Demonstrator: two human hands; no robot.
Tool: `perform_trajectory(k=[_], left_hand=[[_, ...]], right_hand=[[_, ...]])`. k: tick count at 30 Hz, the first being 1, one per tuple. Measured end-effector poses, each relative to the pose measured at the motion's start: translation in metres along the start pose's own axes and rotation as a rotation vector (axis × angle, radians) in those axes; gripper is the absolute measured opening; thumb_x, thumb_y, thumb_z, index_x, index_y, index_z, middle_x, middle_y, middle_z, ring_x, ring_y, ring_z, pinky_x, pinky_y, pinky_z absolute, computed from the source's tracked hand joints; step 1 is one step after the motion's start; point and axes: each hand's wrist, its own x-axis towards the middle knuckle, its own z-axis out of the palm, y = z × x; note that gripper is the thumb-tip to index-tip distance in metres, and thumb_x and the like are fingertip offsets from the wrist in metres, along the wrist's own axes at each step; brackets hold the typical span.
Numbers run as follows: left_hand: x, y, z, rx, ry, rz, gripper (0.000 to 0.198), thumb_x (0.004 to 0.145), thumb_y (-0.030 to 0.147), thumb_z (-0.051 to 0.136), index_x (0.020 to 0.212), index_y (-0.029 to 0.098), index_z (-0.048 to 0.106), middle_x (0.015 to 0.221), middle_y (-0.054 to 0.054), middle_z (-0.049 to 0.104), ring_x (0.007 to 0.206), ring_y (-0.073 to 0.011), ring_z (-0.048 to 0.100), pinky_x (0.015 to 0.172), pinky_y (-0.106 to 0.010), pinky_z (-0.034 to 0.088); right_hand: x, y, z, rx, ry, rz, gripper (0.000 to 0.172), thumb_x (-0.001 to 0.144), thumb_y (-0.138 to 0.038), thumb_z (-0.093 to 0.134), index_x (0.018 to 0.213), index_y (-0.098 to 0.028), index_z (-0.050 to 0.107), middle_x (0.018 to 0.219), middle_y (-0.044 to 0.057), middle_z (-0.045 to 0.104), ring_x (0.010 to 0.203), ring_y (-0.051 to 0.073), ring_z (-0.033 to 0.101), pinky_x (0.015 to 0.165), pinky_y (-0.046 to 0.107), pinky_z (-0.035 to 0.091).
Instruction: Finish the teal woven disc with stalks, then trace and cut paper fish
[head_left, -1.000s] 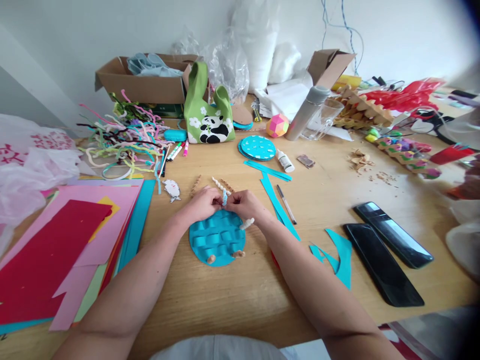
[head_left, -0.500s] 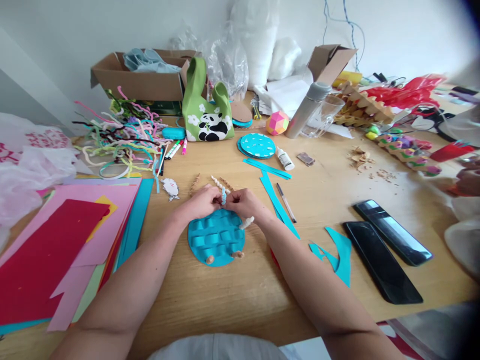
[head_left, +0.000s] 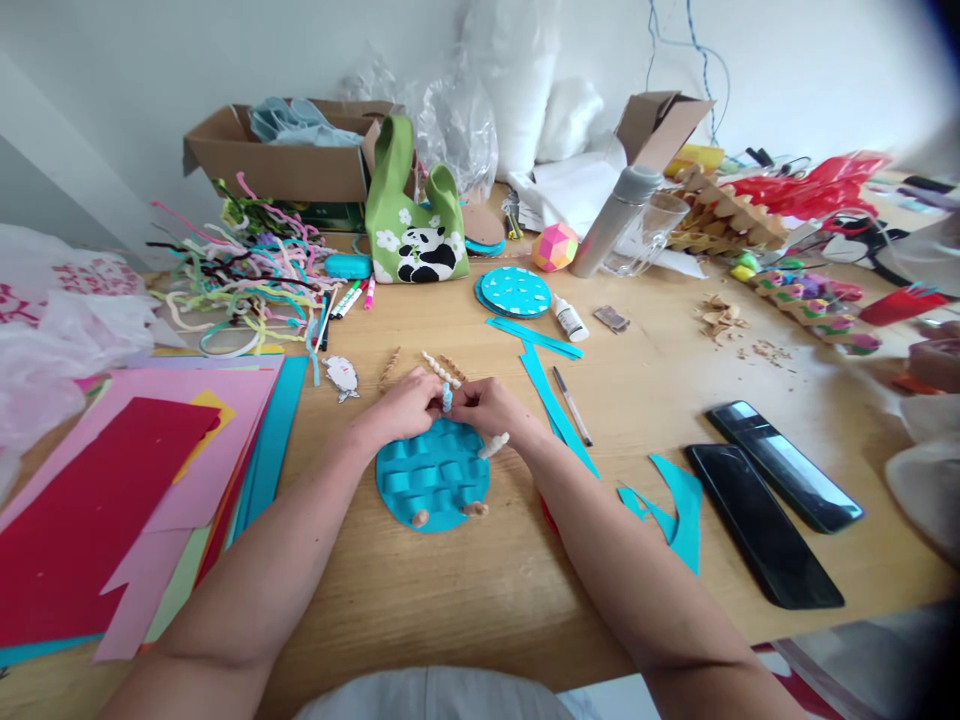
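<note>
A round blue disc [head_left: 433, 478] with raised woven paper strips lies on the table in front of me. A small light-blue twisted piece [head_left: 447, 398], which looks like coiled pipe cleaner, stands up at the disc's far edge. My left hand [head_left: 411, 402] and my right hand [head_left: 486, 405] pinch at it from either side, fingers closed; the fingertips are partly hidden. On the disc's right edge is a white twisted piece [head_left: 494, 445]. Two brown twisted pieces, one at the near edge [head_left: 420, 518], sit lower down. Beyond my hands lie a white twisted strand [head_left: 435, 366] and brown ones.
Coloured paper sheets [head_left: 90, 500] are stacked at left, below a heap of pipe cleaners [head_left: 247, 275]. Blue paper scraps [head_left: 684, 510], a pen [head_left: 573, 405], a glue bottle [head_left: 570, 318] and two phones [head_left: 761, 525] lie to the right. A panda bag [head_left: 416, 225] stands behind.
The light-blue twisted piece now shows a little lower and shorter between my fingers. My hands have barely shifted, and the disc stays in place.
</note>
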Motion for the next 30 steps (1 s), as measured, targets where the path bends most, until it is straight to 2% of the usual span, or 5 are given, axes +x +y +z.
perform_trajectory(k=[10,21,30], left_hand=[[0.0040,-0.0032,-0.0025,-0.205,-0.067,-0.073,0.014,0.064,0.005,0.059,0.068,0.014,0.069,0.070,-0.002,0.066,0.071,-0.0150,0.058,0.064,-0.023,0.042],[0.0044,-0.0024,0.0010,-0.097,-0.054,-0.075,0.018,0.064,0.005,0.057,0.072,0.016,0.069,0.069,-0.002,0.065,0.072,-0.0169,0.058,0.063,-0.024,0.042],[0.0032,0.0021,0.0003,-0.043,-0.050,-0.085,0.014,0.066,0.008,0.058,0.071,0.018,0.067,0.072,-0.004,0.064,0.081,-0.0213,0.057,0.072,-0.029,0.044]], right_hand=[[0.0004,0.0010,-0.0008,0.011,-0.007,-0.010,0.020,0.062,-0.032,0.059,0.054,-0.017,0.048,0.052,-0.006,0.039,0.053,0.007,0.034,0.049,0.023,0.026],[0.0007,0.0016,-0.0015,0.001,-0.011,0.006,0.021,0.062,-0.032,0.061,0.055,-0.017,0.048,0.053,-0.006,0.041,0.054,0.008,0.035,0.049,0.023,0.026],[0.0010,0.0003,-0.0031,0.011,-0.038,-0.007,0.021,0.063,-0.031,0.062,0.054,-0.016,0.049,0.052,-0.007,0.038,0.053,0.007,0.033,0.049,0.023,0.025]])
